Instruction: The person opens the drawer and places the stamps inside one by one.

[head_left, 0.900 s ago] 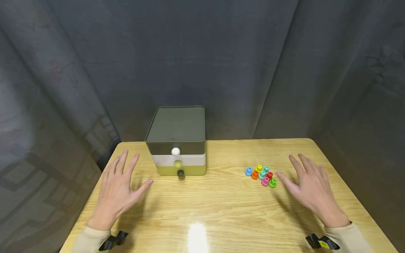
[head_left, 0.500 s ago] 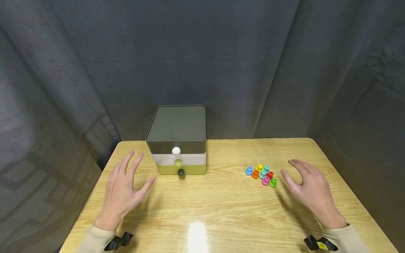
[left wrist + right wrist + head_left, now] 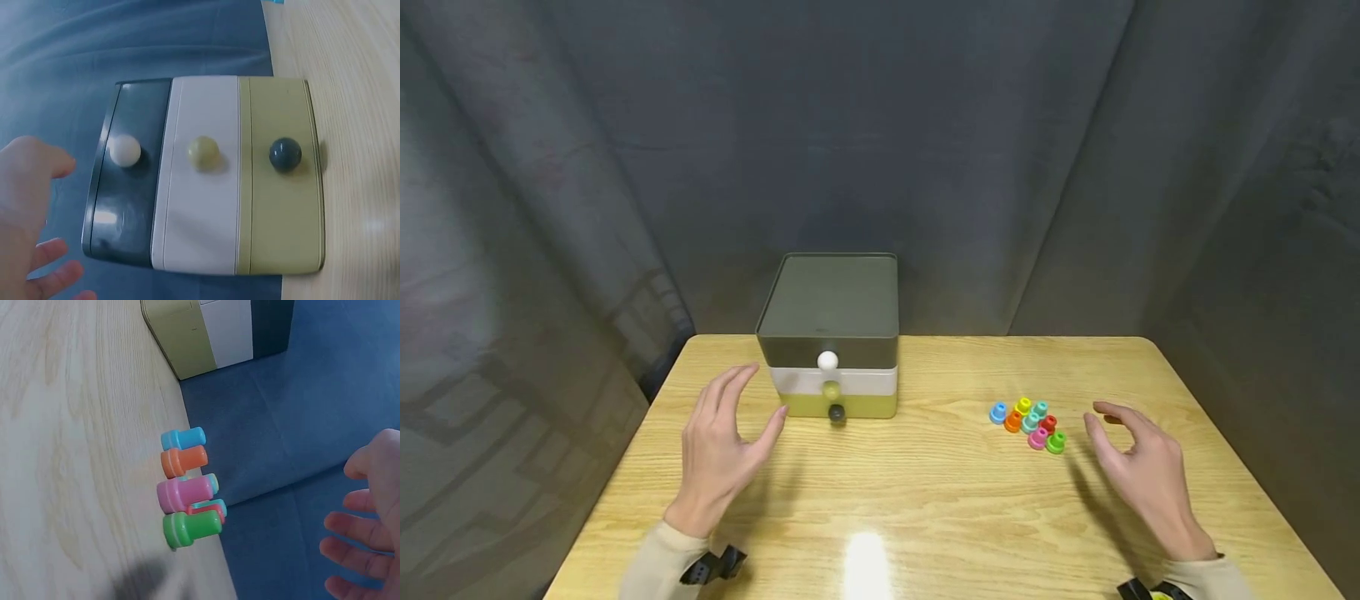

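Observation:
A small three-tier drawer box [image 3: 827, 296] stands at the back left of the table, its tiers dark green, white and olive. On the fronts are a white knob [image 3: 125, 150], an olive knob [image 3: 204, 153] and a dark knob [image 3: 285, 155]. My left hand [image 3: 718, 450] hovers in front and left of the box, thumb spread from the fingers, holding nothing. To the right, several small coloured stamp-like pegs [image 3: 187, 494] stand in a cluster. My right hand [image 3: 1146, 475] is over the table just right of them, fingers loosely bent, apart from them and holding nothing.
The wooden table [image 3: 925, 517] has rounded back corners. Grey curtains [image 3: 955, 167] hang behind it and along both sides. A bright light reflection lies near the table's front.
My left hand has moved right, closer to the box. My right hand's fingers have bent in more, and it sits slightly lower in view. The box and pegs stay in place.

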Action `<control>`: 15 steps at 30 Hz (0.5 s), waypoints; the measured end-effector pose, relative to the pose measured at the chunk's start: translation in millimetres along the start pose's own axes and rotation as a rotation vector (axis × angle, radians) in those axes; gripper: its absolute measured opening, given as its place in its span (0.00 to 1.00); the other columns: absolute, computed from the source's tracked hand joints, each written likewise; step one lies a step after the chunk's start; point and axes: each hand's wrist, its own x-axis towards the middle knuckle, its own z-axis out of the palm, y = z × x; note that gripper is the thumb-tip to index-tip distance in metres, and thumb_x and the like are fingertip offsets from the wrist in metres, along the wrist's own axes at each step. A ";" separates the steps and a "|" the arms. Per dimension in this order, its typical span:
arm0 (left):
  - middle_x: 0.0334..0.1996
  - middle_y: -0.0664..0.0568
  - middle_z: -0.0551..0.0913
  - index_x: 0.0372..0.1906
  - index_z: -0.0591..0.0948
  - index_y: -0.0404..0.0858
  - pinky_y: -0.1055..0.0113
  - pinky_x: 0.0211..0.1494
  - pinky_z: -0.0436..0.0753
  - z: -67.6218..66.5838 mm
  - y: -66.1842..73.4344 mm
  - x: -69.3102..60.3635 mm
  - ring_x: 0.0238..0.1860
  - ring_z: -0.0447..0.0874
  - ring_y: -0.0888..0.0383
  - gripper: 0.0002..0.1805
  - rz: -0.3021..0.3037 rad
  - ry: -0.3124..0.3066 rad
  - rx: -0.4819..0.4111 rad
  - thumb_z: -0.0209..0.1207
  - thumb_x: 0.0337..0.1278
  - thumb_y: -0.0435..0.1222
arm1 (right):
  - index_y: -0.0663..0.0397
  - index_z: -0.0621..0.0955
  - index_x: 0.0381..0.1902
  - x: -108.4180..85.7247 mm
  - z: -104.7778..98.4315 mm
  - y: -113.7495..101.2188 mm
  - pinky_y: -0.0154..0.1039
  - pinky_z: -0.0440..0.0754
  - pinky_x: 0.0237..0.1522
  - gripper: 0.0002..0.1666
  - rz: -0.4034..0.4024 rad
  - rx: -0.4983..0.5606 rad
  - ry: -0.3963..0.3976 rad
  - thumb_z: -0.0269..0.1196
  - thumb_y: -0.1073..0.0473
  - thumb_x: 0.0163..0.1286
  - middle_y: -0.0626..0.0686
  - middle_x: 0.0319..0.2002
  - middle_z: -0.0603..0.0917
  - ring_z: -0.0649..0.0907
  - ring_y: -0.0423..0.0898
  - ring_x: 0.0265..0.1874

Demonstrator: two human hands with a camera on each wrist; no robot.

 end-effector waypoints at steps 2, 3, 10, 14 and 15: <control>0.58 0.39 0.86 0.67 0.81 0.34 0.41 0.51 0.85 2.1 3.2 1.5 0.56 0.86 0.38 0.35 0.002 0.008 -0.009 0.72 0.54 0.46 | 0.57 0.90 0.52 -0.9 2.5 2.1 0.33 0.72 0.45 0.16 0.022 0.009 -0.004 0.70 0.54 0.72 0.61 0.47 0.92 0.86 0.49 0.43; 0.57 0.39 0.87 0.67 0.81 0.35 0.42 0.50 0.85 3.5 5.1 2.4 0.55 0.86 0.39 0.36 0.007 0.013 -0.013 0.73 0.53 0.45 | 0.56 0.90 0.52 -1.4 3.6 3.1 0.31 0.73 0.45 0.16 0.032 0.014 -0.014 0.70 0.54 0.73 0.60 0.46 0.93 0.85 0.45 0.42; 0.51 0.44 0.89 0.68 0.82 0.38 0.50 0.38 0.85 17.3 17.7 3.4 0.44 0.88 0.46 0.36 0.011 0.010 -0.038 0.77 0.51 0.40 | 0.55 0.90 0.54 -6.4 8.9 9.9 0.20 0.74 0.39 0.17 0.090 0.054 -0.107 0.68 0.51 0.76 0.60 0.46 0.93 0.76 0.18 0.38; 0.49 0.46 0.91 0.65 0.83 0.38 0.53 0.35 0.85 27.6 21.4 2.9 0.42 0.90 0.49 0.33 -0.017 0.020 -0.048 0.77 0.52 0.40 | 0.57 0.89 0.55 -11.2 13.1 13.6 0.15 0.75 0.35 0.17 0.116 0.091 -0.130 0.67 0.52 0.77 0.62 0.48 0.92 0.76 0.16 0.35; 0.48 0.46 0.91 0.63 0.84 0.37 0.53 0.34 0.85 30.2 22.2 3.3 0.41 0.90 0.49 0.32 -0.020 0.023 -0.047 0.77 0.52 0.40 | 0.57 0.89 0.55 -12.4 14.6 14.5 0.15 0.75 0.35 0.17 0.123 0.097 -0.133 0.67 0.52 0.77 0.62 0.48 0.92 0.76 0.16 0.35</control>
